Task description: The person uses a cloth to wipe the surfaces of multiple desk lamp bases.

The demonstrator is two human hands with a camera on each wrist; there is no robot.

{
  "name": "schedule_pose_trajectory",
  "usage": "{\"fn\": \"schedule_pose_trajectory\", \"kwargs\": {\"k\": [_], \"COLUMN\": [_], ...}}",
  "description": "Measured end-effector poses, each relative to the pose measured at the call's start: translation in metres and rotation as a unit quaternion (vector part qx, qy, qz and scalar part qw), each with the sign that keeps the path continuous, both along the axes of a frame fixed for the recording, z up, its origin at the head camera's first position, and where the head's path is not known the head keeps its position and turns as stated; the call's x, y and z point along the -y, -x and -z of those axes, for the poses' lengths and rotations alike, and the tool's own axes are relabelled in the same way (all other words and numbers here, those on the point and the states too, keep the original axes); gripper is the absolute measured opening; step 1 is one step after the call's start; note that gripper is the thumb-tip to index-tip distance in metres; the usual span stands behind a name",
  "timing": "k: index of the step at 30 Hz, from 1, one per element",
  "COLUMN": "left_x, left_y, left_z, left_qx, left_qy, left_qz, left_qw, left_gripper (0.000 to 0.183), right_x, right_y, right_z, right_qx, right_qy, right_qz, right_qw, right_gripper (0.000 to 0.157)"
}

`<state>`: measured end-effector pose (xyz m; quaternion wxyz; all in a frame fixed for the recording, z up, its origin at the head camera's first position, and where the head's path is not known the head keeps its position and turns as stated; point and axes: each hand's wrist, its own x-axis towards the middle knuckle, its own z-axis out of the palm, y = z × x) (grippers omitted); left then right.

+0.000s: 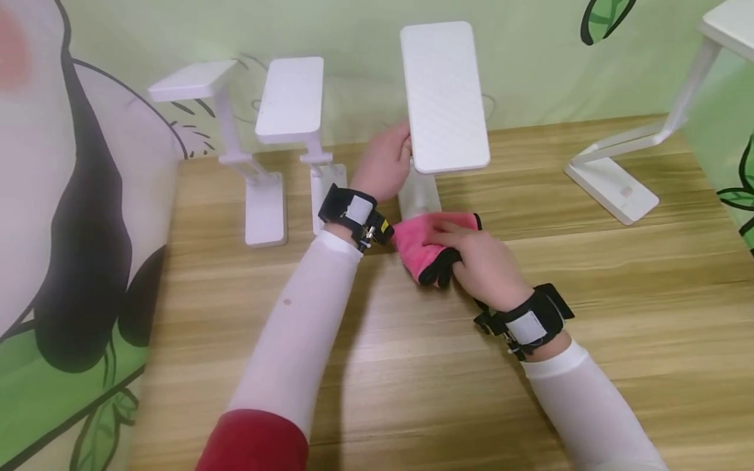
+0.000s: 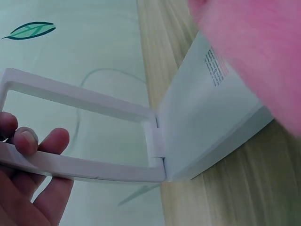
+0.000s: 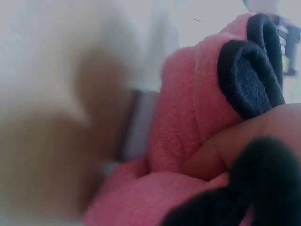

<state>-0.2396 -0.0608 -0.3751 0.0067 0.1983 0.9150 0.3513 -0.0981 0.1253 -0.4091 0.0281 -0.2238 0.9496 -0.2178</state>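
The left hand [image 1: 383,163] grips the frame [image 2: 117,172] of a white stand [image 1: 448,98]; the right hand [image 1: 490,265] grips a folded pink cloth [image 1: 414,242]. Four stands and one cloth are visible.

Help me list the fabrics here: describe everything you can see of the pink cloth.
The pink cloth looks soft and fuzzy, with black edging. It is folded and bunched, its edge looping near the right hand, whose fingers hold it. It covers the near part of the white lamp base; tabletop contact is unclear.
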Motion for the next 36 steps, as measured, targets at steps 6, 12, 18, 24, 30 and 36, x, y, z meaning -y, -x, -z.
{"fn": "schedule_pose_trajectory", "kwargs": {"k": [6,12,18,24,30,36], "left_x": [0.007,0.016,0.027,0.035,0.038,0.035], "left_y": [0.003,0.005,0.006,0.009,0.009,-0.013], "left_z": [-0.001,0.0,-0.002,0.0,0.003,-0.004], "left_qx": [0.01,0.023,0.002,-0.016,-0.006,0.018], "left_qy": [0.004,0.009,0.052,0.084,0.027,-0.062], "left_qz": [-0.003,-0.022,-0.035,-0.037,-0.045,-0.058], "left_qw": [0.9999,0.9994,0.998,0.9956,0.9986,0.9963], "left_gripper": [0.036,0.036,0.032,0.028,0.033,0.061], "right_x": [-0.009,-0.01,-0.009,-0.01,-0.011,-0.011], "right_y": [0.004,0.001,0.001,0.003,0.009,0.018], "right_z": [-0.022,-0.023,-0.02,-0.02,-0.019,-0.022], "right_qx": [-0.025,-0.018,-0.021,-0.022,-0.015,-0.028], "right_qy": [0.016,0.012,0.021,0.026,0.036,0.044], "right_qz": [0.013,0.022,0.021,0.015,0.021,0.04], "right_qw": [0.999,1.0,0.999,0.999,0.999,0.998], "right_gripper": [0.051,0.05,0.049,0.049,0.052,0.051]}}
